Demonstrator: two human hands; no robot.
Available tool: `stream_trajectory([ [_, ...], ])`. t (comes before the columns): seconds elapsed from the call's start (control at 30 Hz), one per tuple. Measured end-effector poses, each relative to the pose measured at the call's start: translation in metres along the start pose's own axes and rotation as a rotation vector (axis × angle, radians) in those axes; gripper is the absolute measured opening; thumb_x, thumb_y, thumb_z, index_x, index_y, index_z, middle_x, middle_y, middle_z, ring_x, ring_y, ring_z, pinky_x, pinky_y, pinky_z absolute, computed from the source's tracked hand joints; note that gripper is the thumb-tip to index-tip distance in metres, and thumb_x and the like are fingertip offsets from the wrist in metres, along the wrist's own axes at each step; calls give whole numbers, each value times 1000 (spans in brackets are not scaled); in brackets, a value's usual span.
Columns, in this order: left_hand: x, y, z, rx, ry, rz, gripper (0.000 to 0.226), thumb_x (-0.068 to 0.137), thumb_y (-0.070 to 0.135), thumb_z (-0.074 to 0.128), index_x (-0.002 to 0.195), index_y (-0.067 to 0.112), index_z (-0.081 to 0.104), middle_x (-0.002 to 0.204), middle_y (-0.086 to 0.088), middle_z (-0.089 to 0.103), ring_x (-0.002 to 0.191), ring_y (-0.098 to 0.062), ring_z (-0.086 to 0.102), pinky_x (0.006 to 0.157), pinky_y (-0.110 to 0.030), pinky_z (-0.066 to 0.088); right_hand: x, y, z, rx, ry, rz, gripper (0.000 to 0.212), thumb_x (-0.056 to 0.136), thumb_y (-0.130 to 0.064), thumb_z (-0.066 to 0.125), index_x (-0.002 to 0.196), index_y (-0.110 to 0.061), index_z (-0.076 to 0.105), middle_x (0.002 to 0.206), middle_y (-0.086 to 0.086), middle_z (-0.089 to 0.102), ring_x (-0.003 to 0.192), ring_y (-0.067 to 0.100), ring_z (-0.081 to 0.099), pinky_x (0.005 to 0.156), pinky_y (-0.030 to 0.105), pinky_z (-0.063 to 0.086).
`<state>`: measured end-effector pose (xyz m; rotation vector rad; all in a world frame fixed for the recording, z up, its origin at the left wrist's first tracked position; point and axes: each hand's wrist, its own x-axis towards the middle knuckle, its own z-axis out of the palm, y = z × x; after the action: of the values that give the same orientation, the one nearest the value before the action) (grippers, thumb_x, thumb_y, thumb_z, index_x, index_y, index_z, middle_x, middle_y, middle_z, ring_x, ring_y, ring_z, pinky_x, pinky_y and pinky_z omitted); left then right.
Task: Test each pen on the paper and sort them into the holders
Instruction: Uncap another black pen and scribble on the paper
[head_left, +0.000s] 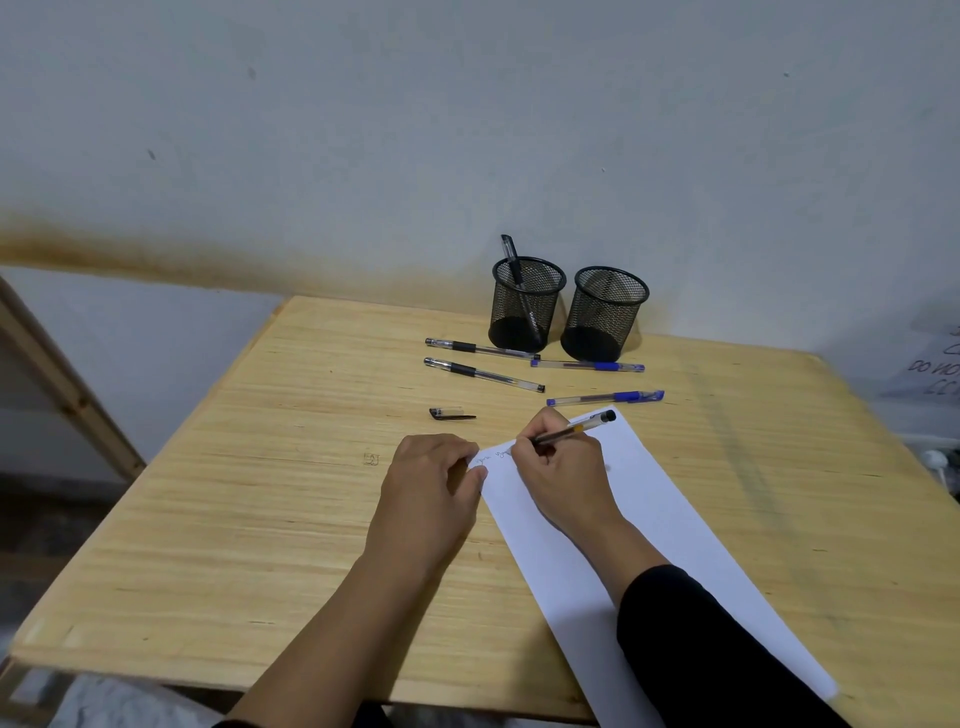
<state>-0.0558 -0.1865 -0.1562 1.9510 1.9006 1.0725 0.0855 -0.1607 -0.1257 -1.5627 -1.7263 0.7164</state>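
- While the right hand wrote, the left hand (434, 480) lay on the desk (249, 519) with its fingers curled loosely, holding nothing; its fingertips pressed the paper's near corner, most likely to stop the sheet sliding.
- A loose black cap (451, 414) lay on the desk just beyond that hand, probably pulled off the pen under test.
- Two black pens (483, 374) lay side by side further back, apparently waiting their turn.
- The left holder (525, 306) held one black pen upright, seemingly already sorted.
- The right hand (563, 475) was closed around a black pen (574, 428), tip on the paper (675, 530) beside small scribbles.
- The right holder (605, 314) looked empty.
- Two blue pens (605, 398) lay in front of it, untested by the look of things.
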Motion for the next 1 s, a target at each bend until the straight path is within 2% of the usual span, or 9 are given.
stream_trajectory([
  [0.47, 1, -1, 2, 13, -14, 15, 28, 85, 29, 59, 111, 22, 66, 113, 8, 66, 113, -8, 48, 88, -11, 25, -1, -1, 0, 23, 24, -20, 8, 91, -11, 50, 83, -14, 49, 62, -5, 51, 59, 7, 50, 50, 1, 38],
  [0.77, 0, -1, 0, 4, -25, 3, 27, 85, 28, 59, 110, 21, 67, 112, 8, 66, 113, -9, 49, 88, -11, 26, 1, 1, 1, 39, 26, 12, 6, 91, -12, 51, 86, -14, 52, 66, -4, 54, 63, 6, 52, 51, 6, 40],
  [0.83, 1, 2, -2, -24, -24, -14, 25, 84, 27, 60, 107, 21, 68, 110, 9, 66, 111, -8, 50, 86, -11, 27, 4, 3, 2, 127, 54, 79, 7, 90, -12, 52, 84, -15, 55, 70, 0, 58, 65, 9, 54, 55, 14, 41],
  [0.9, 4, 5, -9, -120, 23, -83, 19, 83, 26, 62, 100, 22, 69, 105, 9, 67, 107, -9, 53, 83, -12, 29, 6, 4, -1, 337, 100, 171, 12, 87, -12, 53, 78, -20, 55, 68, 3, 58, 61, 15, 52, 54, 26, 40],
  [1.0, 20, 0, -17, -169, 119, -150, 23, 85, 21, 61, 107, 19, 67, 114, 2, 66, 112, -16, 53, 90, -15, 28, 7, 0, -10, 623, 115, 270, 14, 89, -7, 53, 78, -17, 55, 64, 7, 54, 54, 15, 47, 44, 23, 35],
])
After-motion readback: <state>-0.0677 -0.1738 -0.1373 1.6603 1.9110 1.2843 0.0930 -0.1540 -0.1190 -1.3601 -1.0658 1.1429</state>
